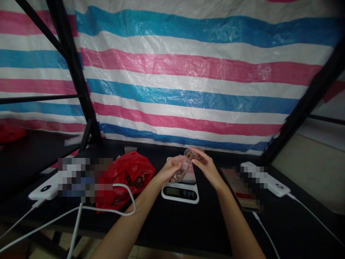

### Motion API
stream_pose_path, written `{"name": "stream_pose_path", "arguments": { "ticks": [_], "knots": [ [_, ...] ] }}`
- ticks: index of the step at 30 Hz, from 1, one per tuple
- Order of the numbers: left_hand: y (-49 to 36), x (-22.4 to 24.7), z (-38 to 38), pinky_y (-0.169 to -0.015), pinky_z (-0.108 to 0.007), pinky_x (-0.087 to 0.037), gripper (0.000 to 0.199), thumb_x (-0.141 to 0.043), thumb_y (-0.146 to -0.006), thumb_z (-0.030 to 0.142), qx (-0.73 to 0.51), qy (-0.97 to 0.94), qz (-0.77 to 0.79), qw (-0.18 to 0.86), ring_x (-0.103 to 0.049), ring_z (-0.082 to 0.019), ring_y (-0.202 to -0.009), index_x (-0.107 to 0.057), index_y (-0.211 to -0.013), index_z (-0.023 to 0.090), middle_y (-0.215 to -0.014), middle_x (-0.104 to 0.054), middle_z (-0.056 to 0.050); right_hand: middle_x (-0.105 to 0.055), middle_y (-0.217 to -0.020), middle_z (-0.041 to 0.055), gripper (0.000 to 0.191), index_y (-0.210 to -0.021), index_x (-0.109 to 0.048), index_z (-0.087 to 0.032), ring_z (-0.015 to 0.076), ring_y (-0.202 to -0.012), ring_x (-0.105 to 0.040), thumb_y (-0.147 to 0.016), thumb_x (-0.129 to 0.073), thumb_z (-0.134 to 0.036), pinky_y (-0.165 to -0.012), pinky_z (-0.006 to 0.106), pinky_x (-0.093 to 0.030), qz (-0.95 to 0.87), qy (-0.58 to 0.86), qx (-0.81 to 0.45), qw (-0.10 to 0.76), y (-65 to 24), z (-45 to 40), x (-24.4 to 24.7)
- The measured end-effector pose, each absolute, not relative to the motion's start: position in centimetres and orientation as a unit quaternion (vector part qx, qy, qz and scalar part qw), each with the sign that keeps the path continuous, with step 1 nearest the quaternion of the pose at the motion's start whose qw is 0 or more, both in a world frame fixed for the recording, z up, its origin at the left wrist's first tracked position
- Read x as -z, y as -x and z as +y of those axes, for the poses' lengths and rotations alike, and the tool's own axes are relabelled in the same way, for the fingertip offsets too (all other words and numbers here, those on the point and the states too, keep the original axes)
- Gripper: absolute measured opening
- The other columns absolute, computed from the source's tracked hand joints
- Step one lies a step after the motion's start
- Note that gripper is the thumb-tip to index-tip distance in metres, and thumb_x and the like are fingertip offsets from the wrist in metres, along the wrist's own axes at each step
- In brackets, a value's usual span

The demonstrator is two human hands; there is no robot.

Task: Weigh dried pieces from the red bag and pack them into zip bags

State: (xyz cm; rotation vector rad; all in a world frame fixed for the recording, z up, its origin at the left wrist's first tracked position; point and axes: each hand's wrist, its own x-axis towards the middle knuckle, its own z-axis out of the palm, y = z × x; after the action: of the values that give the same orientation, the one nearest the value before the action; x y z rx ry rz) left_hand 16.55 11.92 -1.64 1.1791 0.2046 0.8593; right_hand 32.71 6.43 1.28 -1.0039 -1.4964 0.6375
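Observation:
Over a white digital scale (194, 196), my left hand (170, 168) is closed on a small clear plastic bag (180, 173) with some brownish pieces inside. My right hand (205, 162) grips a small clear cup (189, 154), tilted toward the mouth of the bag, with brown bits in it. Cup and bag meet or nearly meet; I cannot tell if they touch. Left of the scale lies an open red plastic bag (140, 163), and dark brown dried pieces (138, 180) show in its opening.
White power banks with cables lie at the left (48, 185) and right (272, 181). A flat brownish device (239, 187) rests right of my right arm. White cable (107, 210) loops over the red bag's front. Black frame posts (78, 79) and a striped tarp (188, 64) stand behind.

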Motion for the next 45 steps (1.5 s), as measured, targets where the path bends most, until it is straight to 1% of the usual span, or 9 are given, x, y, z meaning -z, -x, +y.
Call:
{"name": "stream_pose_path", "arguments": {
  "ticks": [5, 10, 13, 21, 28, 34, 40, 43, 45],
  "knots": [
    [-16.6, 1.5, 12.0, -0.057, -0.019, -0.041, 0.065, -0.072, -0.056, 0.054, -0.405, -0.55, 0.122, 0.721, -0.06, -0.014, -0.067, -0.065, -0.103, 0.01, -0.083, -0.066, -0.01, -0.054, -0.121, 0.0025, 0.037, -0.113, -0.058, -0.029, 0.0217, -0.114, -0.047, -0.076, -0.061, -0.034, -0.093, 0.036, -0.041, -0.662, 0.43, -0.283, 0.544, -32.2, 5.9, -1.7],
    [-16.5, 1.6, 12.2, -0.071, -0.022, -0.042, 0.058, -0.072, -0.058, 0.051, -0.426, -0.555, 0.105, 0.707, -0.06, -0.016, -0.082, -0.066, -0.1, 0.011, -0.094, -0.066, -0.01, -0.057, -0.109, 0.0014, 0.045, -0.11, -0.051, -0.031, 0.0179, -0.101, -0.055, -0.069, -0.069, -0.031, -0.084, 0.032, -0.046, -0.625, 0.434, -0.282, 0.584, -32.0, 5.9, -1.6],
    [-16.5, 1.6, 12.2, -0.076, -0.024, -0.042, 0.058, -0.074, -0.057, 0.05, -0.431, -0.551, 0.106, 0.707, -0.06, -0.017, -0.082, -0.066, -0.099, 0.011, -0.093, -0.066, -0.011, -0.059, -0.101, -0.0001, 0.035, -0.097, -0.055, -0.029, 0.0168, -0.094, -0.057, -0.066, -0.072, -0.03, -0.081, 0.031, -0.047, -0.617, 0.424, -0.278, 0.602, -32.2, 6.1, -1.3],
    [-16.6, 1.4, 12.1, -0.065, -0.022, -0.038, 0.057, -0.073, -0.055, 0.054, -0.422, -0.585, 0.116, 0.682, -0.056, -0.013, -0.068, -0.067, -0.089, 0.009, -0.079, -0.064, -0.007, -0.051, -0.125, 0.0023, 0.037, -0.114, -0.058, -0.03, 0.0242, -0.113, -0.047, -0.077, -0.06, -0.035, -0.089, 0.038, -0.042, -0.679, 0.442, -0.232, 0.538, -32.1, 5.5, -2.3],
    [-15.8, 0.9, 12.5, -0.077, -0.027, -0.041, 0.056, -0.07, -0.063, 0.049, -0.425, -0.614, 0.127, 0.653, -0.06, -0.018, -0.083, -0.063, -0.102, 0.011, -0.093, -0.065, -0.011, -0.057, -0.115, 0.0044, 0.034, -0.107, -0.056, -0.027, 0.0233, -0.103, -0.053, -0.075, -0.061, -0.038, -0.083, 0.036, -0.045, -0.638, 0.445, -0.233, 0.584, -31.9, 6.0, -1.8],
    [-15.8, 1.5, 13.1, -0.085, -0.034, -0.04, 0.049, -0.068, -0.066, 0.044, -0.416, -0.781, 0.24, 0.4, -0.056, -0.022, -0.091, -0.061, -0.108, 0.018, -0.098, -0.064, -0.009, -0.057, -0.112, 0.0034, 0.036, -0.102, -0.053, -0.028, 0.0198, -0.097, -0.056, -0.071, -0.066, -0.039, -0.085, 0.035, -0.044, -0.573, 0.453, -0.246, 0.637, -32.6, 6.4, -1.6],
    [-15.8, 1.4, 11.5, -0.105, -0.055, -0.007, 0.08, -0.065, -0.066, 0.051, -0.311, -0.903, 0.233, 0.184, -0.03, -0.03, -0.126, -0.033, -0.134, 0.025, -0.136, -0.038, -0.012, -0.059, -0.11, 0.0031, 0.038, -0.105, -0.053, -0.027, 0.02, -0.095, -0.057, -0.072, -0.063, -0.041, -0.081, 0.034, -0.045, -0.569, 0.458, -0.253, 0.635, -32.7, 6.4, -1.6],
    [-14.1, 0.0, 9.7, -0.106, -0.053, -0.001, 0.064, -0.047, -0.082, 0.046, -0.354, -0.886, 0.266, 0.136, -0.018, -0.026, -0.133, -0.023, -0.138, 0.024, -0.143, -0.024, -0.012, -0.062, -0.103, 0.0032, 0.035, -0.103, -0.054, -0.026, 0.0193, -0.087, -0.059, -0.073, -0.061, -0.043, -0.075, 0.032, -0.045, -0.57, 0.46, -0.267, 0.626, -32.7, 6.3, -1.7],
    [-11.8, -0.8, 8.5, -0.109, -0.049, -0.003, 0.049, -0.036, -0.089, 0.037, -0.371, -0.874, 0.303, 0.083, -0.02, -0.022, -0.132, -0.028, -0.135, 0.024, -0.142, -0.027, -0.01, -0.064, -0.1, 0.0028, 0.03, -0.1, -0.053, -0.026, 0.0178, -0.081, -0.06, -0.075, -0.06, -0.041, -0.071, 0.03, -0.045, -0.561, 0.449, -0.287, 0.634, -32.7, 6.1, -1.8]
  ]
}}
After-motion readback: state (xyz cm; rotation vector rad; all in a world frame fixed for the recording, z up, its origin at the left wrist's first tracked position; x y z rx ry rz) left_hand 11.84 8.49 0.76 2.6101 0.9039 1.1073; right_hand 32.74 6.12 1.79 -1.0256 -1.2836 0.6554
